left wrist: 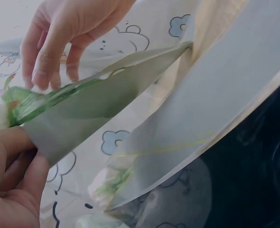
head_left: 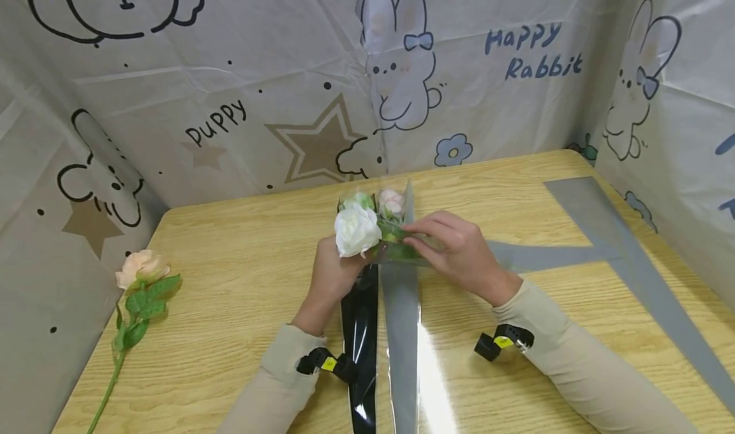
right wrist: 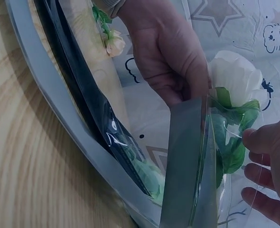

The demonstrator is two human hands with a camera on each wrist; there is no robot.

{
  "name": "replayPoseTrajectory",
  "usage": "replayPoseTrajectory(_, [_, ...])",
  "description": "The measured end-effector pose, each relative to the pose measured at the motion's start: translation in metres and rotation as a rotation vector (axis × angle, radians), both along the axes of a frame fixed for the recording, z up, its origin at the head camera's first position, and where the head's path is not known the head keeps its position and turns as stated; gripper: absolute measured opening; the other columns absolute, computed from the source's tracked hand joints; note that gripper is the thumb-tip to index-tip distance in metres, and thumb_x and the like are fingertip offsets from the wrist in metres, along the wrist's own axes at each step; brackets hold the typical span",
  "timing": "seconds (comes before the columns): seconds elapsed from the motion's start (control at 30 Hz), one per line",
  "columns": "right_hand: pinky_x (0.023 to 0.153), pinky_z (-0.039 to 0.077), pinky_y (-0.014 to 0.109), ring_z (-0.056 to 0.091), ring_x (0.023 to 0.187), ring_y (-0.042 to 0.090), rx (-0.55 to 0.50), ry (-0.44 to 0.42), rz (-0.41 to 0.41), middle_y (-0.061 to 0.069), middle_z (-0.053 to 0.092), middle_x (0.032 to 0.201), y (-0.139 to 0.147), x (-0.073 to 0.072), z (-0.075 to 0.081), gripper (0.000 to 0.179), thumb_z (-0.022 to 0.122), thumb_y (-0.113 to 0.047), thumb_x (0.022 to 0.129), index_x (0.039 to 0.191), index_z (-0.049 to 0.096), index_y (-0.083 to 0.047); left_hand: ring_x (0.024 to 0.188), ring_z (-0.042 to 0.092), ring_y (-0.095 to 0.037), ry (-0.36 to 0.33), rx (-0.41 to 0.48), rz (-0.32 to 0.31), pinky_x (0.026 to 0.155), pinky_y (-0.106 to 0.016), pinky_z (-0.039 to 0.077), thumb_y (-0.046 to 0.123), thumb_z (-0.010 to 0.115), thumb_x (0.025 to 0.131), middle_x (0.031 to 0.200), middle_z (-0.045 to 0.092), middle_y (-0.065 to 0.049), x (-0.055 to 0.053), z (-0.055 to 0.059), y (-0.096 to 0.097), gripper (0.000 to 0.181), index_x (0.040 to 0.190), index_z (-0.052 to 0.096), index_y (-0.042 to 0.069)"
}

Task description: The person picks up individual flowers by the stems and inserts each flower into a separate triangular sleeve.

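A white artificial rose (head_left: 357,230) with green leaves (right wrist: 232,152) sits at the mouth of a grey flower sleeve (left wrist: 83,116) with a clear front. My left hand (head_left: 334,268) grips the sleeve at its mouth, just below the bloom. My right hand (head_left: 459,249) pinches the clear film beside the leaves between thumb and fingers. The sleeve's narrow grey end (head_left: 545,256) points right. Behind the hands, a pale pink rose (head_left: 392,203) tops another grey sleeve (head_left: 402,332), and a greenish-white rose (head_left: 362,199) tops a black sleeve (head_left: 360,332).
A peach rose (head_left: 142,268) with a leafy stem lies at the table's left edge. On the right, a flat grey sleeve (head_left: 649,281) lies slantwise across the wooden table (head_left: 241,255). Printed fabric (head_left: 287,51) hangs around the back and sides.
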State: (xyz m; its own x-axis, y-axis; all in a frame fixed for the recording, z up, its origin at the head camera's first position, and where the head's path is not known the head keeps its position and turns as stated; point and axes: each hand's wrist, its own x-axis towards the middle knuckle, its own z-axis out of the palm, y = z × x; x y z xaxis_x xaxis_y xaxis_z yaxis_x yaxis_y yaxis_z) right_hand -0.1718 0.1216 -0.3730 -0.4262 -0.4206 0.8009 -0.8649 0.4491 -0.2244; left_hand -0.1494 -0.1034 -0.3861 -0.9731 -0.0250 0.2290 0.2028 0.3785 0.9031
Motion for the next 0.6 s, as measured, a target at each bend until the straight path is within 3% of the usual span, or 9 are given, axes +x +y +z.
replayPoseTrajectory(0.13, [0.067, 0.062, 0.026, 0.073, 0.079, 0.018, -0.022, 0.022, -0.006, 0.011, 0.078, 0.091, 0.0023, -0.0011, 0.0028, 0.022, 0.087, -0.001, 0.078, 0.098, 0.078, -0.003, 0.087, 0.068, -0.018, -0.006, -0.004, 0.085, 0.076, -0.029, 0.058, 0.007, 0.082, 0.084, 0.104, 0.079, -0.022, -0.0026, 0.0030, -0.0045, 0.028, 0.109, 0.076, -0.004])
replayPoseTrajectory(0.23, [0.069, 0.063, 0.029, 0.074, 0.080, 0.020, -0.032, 0.035, -0.022, 0.011, 0.078, 0.092, 0.0038, -0.0015, 0.0047, 0.023, 0.087, 0.000, 0.078, 0.098, 0.077, -0.002, 0.088, 0.071, -0.016, -0.038, 0.045, 0.155, 0.071, -0.019, 0.056, 0.007, 0.085, 0.082, 0.106, 0.079, -0.022, -0.0054, 0.0032, -0.0065, 0.034, 0.115, 0.077, -0.002])
replayPoseTrajectory(0.33, [0.070, 0.062, 0.029, 0.074, 0.081, 0.020, -0.037, 0.048, -0.047, 0.011, 0.078, 0.092, 0.0054, -0.0021, 0.0057, 0.022, 0.087, 0.000, 0.078, 0.098, 0.077, -0.002, 0.094, 0.076, -0.020, -0.076, 0.084, 0.189, 0.071, -0.016, 0.057, 0.007, 0.085, 0.083, 0.110, 0.079, -0.022, -0.0073, 0.0025, -0.0074, 0.038, 0.119, 0.076, 0.001])
replayPoseTrajectory(0.47, [0.067, 0.062, 0.028, 0.073, 0.079, 0.020, -0.044, 0.062, -0.072, 0.011, 0.077, 0.091, 0.0070, -0.0025, 0.0064, 0.022, 0.087, 0.001, 0.078, 0.097, 0.076, -0.001, 0.104, 0.076, -0.029, -0.105, 0.103, 0.181, 0.083, -0.030, 0.064, 0.004, 0.084, 0.083, 0.113, 0.078, -0.023, -0.0089, -0.0006, -0.0082, 0.039, 0.120, 0.075, -0.001])
replayPoseTrajectory(0.6, [0.067, 0.062, 0.029, 0.073, 0.078, 0.021, -0.052, 0.071, -0.089, 0.012, 0.076, 0.090, 0.0082, -0.0026, 0.0081, 0.020, 0.086, 0.001, 0.080, 0.097, 0.076, -0.001, 0.110, 0.074, -0.028, -0.132, 0.111, 0.140, 0.092, -0.040, 0.063, 0.006, 0.084, 0.083, 0.118, 0.077, -0.021, -0.0101, -0.0052, -0.0089, 0.042, 0.124, 0.073, 0.000])
